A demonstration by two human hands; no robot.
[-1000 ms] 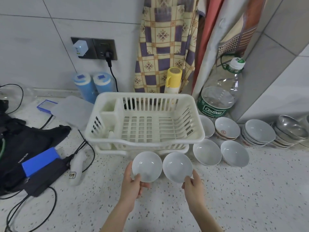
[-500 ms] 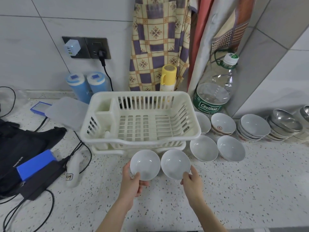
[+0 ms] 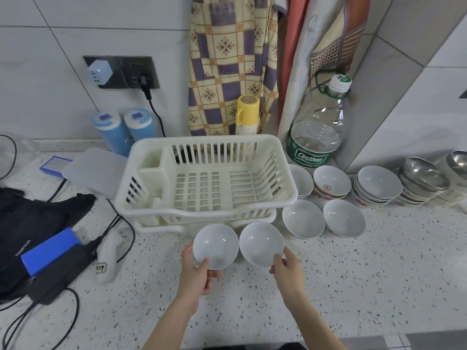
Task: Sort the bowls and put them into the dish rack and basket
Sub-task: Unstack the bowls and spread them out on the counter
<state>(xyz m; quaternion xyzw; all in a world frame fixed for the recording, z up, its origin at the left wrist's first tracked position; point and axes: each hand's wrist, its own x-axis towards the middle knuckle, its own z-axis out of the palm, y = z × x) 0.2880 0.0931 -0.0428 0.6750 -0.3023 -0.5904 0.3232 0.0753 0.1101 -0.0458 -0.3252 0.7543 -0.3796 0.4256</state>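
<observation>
My left hand [image 3: 198, 275] grips a small white bowl [image 3: 216, 245] by its near rim. My right hand [image 3: 288, 270] pinches a second white bowl [image 3: 260, 242] the same way. Both bowls hang side by side just in front of the cream plastic dish rack [image 3: 288, 195], which has nothing in it. Two more white bowls [image 3: 303, 219] [image 3: 345, 218] sit on the counter to the rack's right. Behind them stand a red-marked bowl [image 3: 331, 181], a stack of white bowls [image 3: 379, 185] and a stack of steel bowls [image 3: 424, 174].
A large water bottle [image 3: 319, 132] and a yellow flask [image 3: 247, 114] stand behind the rack. Two blue canisters [image 3: 126, 130] and a plastic lid [image 3: 96, 168] lie at the back left. A black bag [image 3: 27, 223], a blue box [image 3: 50, 251] and cables cover the left counter.
Both hands have kept their hold on the bowls, which stay just in front of the rack. The view has shifted slightly.
</observation>
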